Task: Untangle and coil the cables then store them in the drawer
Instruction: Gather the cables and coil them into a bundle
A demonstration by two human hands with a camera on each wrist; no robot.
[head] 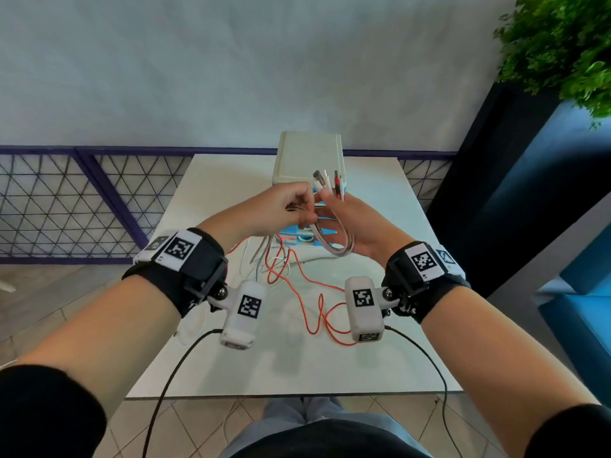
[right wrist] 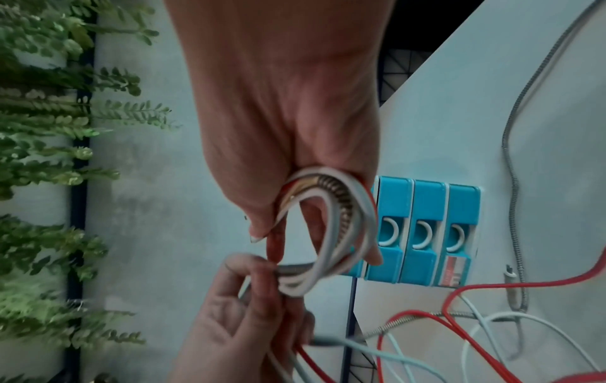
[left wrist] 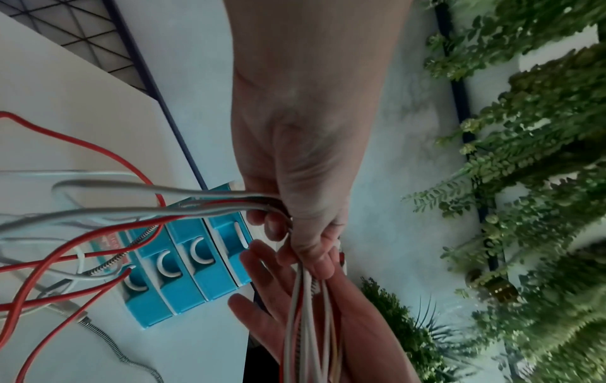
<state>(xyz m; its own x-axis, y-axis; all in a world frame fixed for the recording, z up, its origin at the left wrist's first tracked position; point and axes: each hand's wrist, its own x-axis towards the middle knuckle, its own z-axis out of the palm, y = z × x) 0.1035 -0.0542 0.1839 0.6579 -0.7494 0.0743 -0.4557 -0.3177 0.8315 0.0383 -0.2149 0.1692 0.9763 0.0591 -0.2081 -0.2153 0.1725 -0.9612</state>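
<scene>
Both hands are raised above the white table [head: 380,352]. A bundle of white, grey, red and metal-braided cables [head: 335,244] loops around my right hand [head: 330,201], whose thumb pins the plug ends [head: 327,181] against the fingers. My left hand [head: 305,209] pinches the same strands just beside it. In the right wrist view the cable loop [right wrist: 331,215] circles the right hand [right wrist: 315,233], with the left hand [right wrist: 259,274] gripping below. The loose tails, mostly a red cable [head: 297,282], trail down onto the table. Behind stands the drawer unit [head: 309,153] with blue drawers [left wrist: 196,261], all closed.
The drawer unit sits at the table's far middle. A braided metal cable [right wrist: 511,155] lies beside it. A railing [head: 82,200] runs along the left, and a dark planter with green foliage [head: 562,51] is on the right. Black wrist-camera leads [head: 172,375] hang by the near edge.
</scene>
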